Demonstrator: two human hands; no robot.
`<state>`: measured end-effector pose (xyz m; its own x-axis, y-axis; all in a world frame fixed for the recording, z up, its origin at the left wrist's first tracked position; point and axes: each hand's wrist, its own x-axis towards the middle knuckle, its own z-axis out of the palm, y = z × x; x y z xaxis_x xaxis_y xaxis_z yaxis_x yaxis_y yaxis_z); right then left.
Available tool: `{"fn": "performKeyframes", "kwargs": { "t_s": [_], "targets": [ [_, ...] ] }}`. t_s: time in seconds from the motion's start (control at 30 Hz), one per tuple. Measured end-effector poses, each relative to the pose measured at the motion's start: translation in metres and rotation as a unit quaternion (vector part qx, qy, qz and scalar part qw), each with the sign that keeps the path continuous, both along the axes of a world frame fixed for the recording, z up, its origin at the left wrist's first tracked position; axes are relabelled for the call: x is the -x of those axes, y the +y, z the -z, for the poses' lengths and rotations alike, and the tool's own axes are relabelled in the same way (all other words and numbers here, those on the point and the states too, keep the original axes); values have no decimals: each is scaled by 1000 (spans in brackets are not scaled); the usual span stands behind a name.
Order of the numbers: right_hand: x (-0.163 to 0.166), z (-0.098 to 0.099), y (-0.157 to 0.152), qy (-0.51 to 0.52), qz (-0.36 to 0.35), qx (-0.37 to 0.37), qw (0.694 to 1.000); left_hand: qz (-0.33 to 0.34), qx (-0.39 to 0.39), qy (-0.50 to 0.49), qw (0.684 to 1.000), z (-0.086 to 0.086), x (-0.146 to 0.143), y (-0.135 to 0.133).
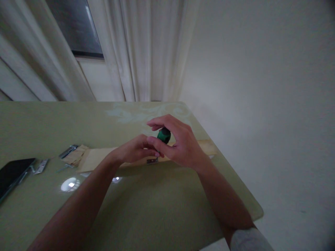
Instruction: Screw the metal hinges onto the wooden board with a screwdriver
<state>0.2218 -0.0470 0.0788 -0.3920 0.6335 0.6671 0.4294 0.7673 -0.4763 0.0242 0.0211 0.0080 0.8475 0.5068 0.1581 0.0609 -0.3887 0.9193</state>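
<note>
A screwdriver with a green and black handle (164, 135) stands roughly upright over a long wooden board (96, 158). Curled loosely around that handle is my right hand (180, 141), thumb on the near side and fingers arched over the far side. My left hand (136, 150) is closed beside the screwdriver's lower end, its fingertips pinched together; what they hold is hidden. Just below these fingertips, a small metal hinge (152, 161) lies at the board's near edge. The screwdriver's tip is too covered to make out.
On the left lie a black phone-like slab (13, 172), a small metal hinge (41, 166), and a crumpled tan wrapper (75, 155) with metal pieces. The glossy table (162, 209) ends at a slanted right edge beside a wall. Curtains (146, 52) hang behind.
</note>
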Motion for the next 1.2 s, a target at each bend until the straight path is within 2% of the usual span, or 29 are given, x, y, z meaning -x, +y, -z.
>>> {"fn": "performKeyframes", "kwargs": {
  "t_s": [0.07, 0.2, 0.3, 0.37, 0.47, 0.5, 0.57, 0.67, 0.7, 0.77, 0.87, 0.93, 1.0, 1.03, 1.07, 1.17, 1.2],
  "targets": [
    [-3, -4, -1, 4, -25, 18, 1000, 16, 1, 17, 1000, -1, 2, 1],
    [-14, -11, -1, 10, -105, 95, 990, -13, -20, 26, 999, 2, 4, 4],
    [-18, -11, 2, -1, -120, 141, 983, -3, -30, 27, 999, 7, 5, 6],
    [-15, -5, 5, -11, -73, 114, 991, -10, -47, 45, 998, 10, 6, 6],
    [-5, 4, 5, -58, 67, 14, 996, -36, -99, 82, 991, 16, 8, 4],
    [-3, 5, 4, -76, 93, -7, 993, -37, -110, 94, 989, 17, 9, 4],
    [-1, 3, -1, -93, 70, -5, 993, -32, -119, 110, 986, 20, 9, 4],
    [-7, -5, -7, -77, -49, 53, 994, -18, -127, 118, 985, 25, 10, 8],
    [-9, -7, -8, -68, -70, 71, 993, -10, -127, 124, 984, 26, 10, 9],
    [-11, -8, -8, -66, -46, 74, 994, 2, -124, 136, 983, 27, 11, 11],
    [-8, -5, -4, -82, 56, 4, 995, -19, -123, 124, 984, 26, 12, 8],
    [-6, -3, -3, -92, 33, -14, 995, -39, -120, 99, 987, 24, 11, 5],
    [-5, -3, -4, -100, -52, 11, 994, -37, -105, 86, 990, 22, 10, 3],
    [-6, -3, -5, -99, -69, 19, 992, -29, -100, 88, 991, 21, 10, 3],
    [-6, -3, -5, -96, -56, 13, 994, -20, -99, 94, 990, 21, 10, 3],
    [-9, -3, -5, -90, 44, -29, 995, -15, -116, 107, 987, 22, 10, 6],
    [-10, -4, -4, -92, 47, -29, 994, -12, -123, 108, 986, 23, 11, 7]
  ]
}}
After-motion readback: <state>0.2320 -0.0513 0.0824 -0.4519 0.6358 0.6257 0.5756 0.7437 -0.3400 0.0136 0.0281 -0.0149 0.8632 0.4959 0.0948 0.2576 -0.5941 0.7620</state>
